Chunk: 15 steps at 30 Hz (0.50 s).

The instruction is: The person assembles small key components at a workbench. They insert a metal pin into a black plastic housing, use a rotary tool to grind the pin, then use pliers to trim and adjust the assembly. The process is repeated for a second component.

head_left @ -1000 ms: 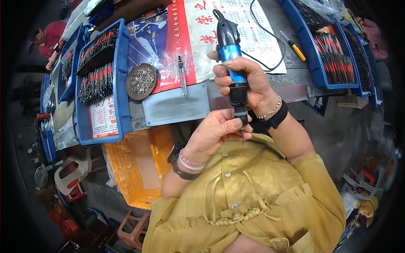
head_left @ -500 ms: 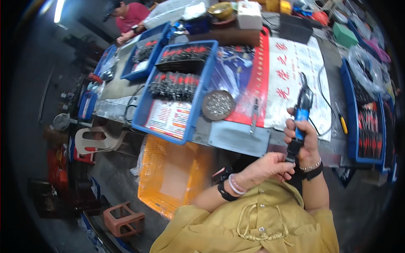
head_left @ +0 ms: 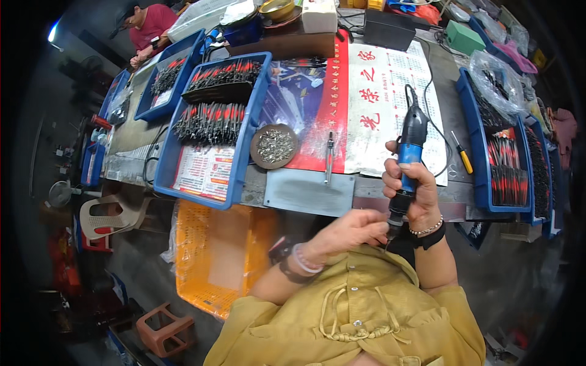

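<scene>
My right hand [head_left: 420,198] is wrapped round the blue and black body of an electric screwdriver [head_left: 411,152]. The tool points down toward my lap, its cord end up. My left hand [head_left: 353,235] is closed with curled fingers beside the screwdriver's nose. Whether its fingertips hold a small piece there is hidden. Beyond my hands, a grey plate [head_left: 290,198] lies at the table edge, with a slim metal tool [head_left: 329,160] resting partly over it. A round dish [head_left: 274,165] of small silvery metal pieces sits behind the plate.
Left of the dish stands a blue tray [head_left: 243,165] of black-and-red parts; another blue tray [head_left: 481,177] is at right. A yellow-handled screwdriver [head_left: 465,161] lies nearby. An orange crate [head_left: 189,262] stands below the table edge. A person [head_left: 149,30] sits at far left.
My view has turned, so the table appears shifted left. My left hand has moved slightly off the tip of the electric screwdriver, which my right hand still grips.
</scene>
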Tool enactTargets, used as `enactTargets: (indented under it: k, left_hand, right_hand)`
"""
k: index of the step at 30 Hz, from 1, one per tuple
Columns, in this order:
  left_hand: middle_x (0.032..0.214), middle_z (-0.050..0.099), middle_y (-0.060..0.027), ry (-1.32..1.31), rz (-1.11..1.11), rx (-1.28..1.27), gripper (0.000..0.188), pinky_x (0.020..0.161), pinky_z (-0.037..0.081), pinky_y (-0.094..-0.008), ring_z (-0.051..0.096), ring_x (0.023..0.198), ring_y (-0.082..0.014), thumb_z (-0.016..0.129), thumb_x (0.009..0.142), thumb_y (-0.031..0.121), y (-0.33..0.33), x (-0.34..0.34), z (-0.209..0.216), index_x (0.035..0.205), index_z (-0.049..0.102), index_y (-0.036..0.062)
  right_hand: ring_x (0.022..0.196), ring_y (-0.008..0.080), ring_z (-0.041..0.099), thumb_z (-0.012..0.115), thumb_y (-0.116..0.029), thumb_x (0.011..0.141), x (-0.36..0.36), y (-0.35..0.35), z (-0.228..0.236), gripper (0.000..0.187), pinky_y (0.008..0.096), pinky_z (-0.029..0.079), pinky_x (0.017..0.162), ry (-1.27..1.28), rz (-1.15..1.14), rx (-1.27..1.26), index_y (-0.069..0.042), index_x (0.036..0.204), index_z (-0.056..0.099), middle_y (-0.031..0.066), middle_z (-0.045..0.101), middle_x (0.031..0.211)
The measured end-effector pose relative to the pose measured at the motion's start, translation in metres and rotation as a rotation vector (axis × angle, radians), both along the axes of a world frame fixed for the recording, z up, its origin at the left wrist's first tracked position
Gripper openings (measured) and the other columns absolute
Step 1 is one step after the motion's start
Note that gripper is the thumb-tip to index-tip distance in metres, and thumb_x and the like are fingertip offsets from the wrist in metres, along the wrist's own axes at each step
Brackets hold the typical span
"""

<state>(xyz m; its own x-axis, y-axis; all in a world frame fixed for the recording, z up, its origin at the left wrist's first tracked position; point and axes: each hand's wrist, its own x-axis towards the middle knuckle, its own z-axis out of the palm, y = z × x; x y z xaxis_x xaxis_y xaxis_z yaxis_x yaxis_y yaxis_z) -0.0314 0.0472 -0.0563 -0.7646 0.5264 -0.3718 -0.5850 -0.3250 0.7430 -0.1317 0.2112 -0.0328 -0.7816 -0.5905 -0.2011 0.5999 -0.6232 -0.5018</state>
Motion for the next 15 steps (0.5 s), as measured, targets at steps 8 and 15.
enactTargets:
  k: [8,15]
  left_hand:
    - [0.091,0.064,-0.0231,0.837,0.577,-1.333,0.037,0.070,0.052,-0.0459,0.064,0.080,-0.0383,0.072,0.083,0.015,-0.055,-0.056,-0.028,0.112,0.056,-0.0024]
    - [0.090,0.068,-0.0235,0.618,0.381,-1.722,0.048,0.074,0.052,-0.0494,0.066,0.081,-0.0435,0.072,0.084,0.030,-0.052,-0.127,-0.059,0.120,0.055,0.0024]
  right_hand:
    - [0.060,0.0115,0.049,0.061,-0.013,0.082,0.001,0.037,0.028,0.062,0.0283,0.045,0.054,0.263,-0.183,0.078,0.002,0.137,0.037,0.0048,0.048,0.079]
    - [0.059,0.0124,0.049,0.065,-0.014,0.079,0.009,0.041,0.026,0.062,0.0272,0.045,0.052,0.306,-0.183,0.173,0.002,0.133,0.038,0.0050,0.048,0.077]
